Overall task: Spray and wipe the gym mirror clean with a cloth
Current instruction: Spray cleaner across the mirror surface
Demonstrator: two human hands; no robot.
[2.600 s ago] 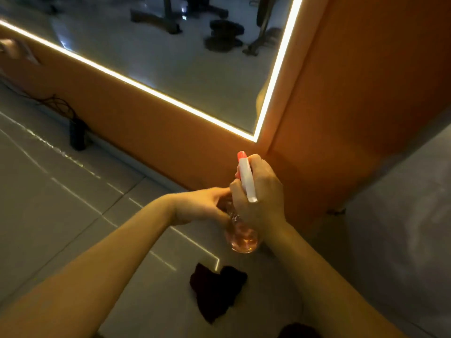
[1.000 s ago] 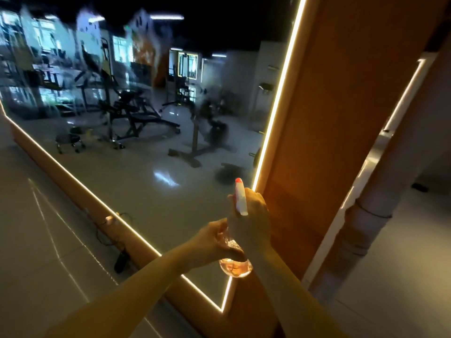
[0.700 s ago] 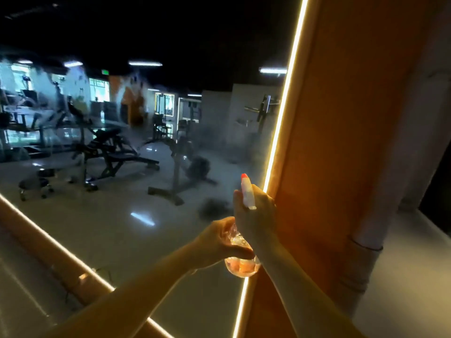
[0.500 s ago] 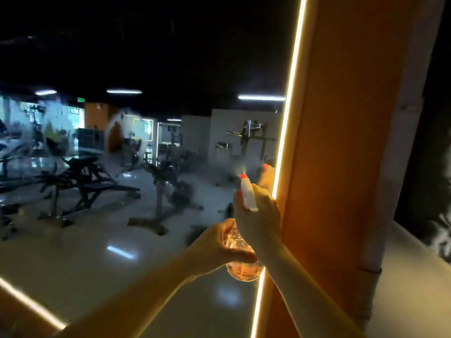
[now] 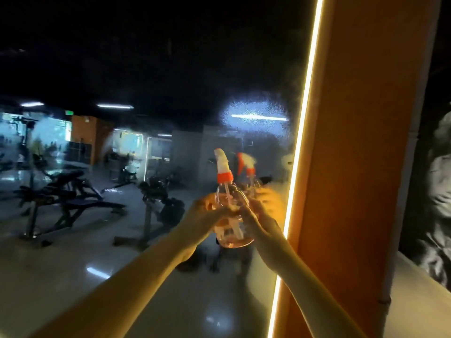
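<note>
I saw the spray bottle [image 5: 230,234] upright between both sets of fingers. The left hand [image 5: 207,215] clasped its clear belly, and the right hand [image 5: 260,217], blurred, gripped the opposite side. Above the fingertips a misted patch [image 5: 253,111] lay on the gym mirror [image 5: 122,240], just left of the lit LED strip [image 5: 302,142].
</note>
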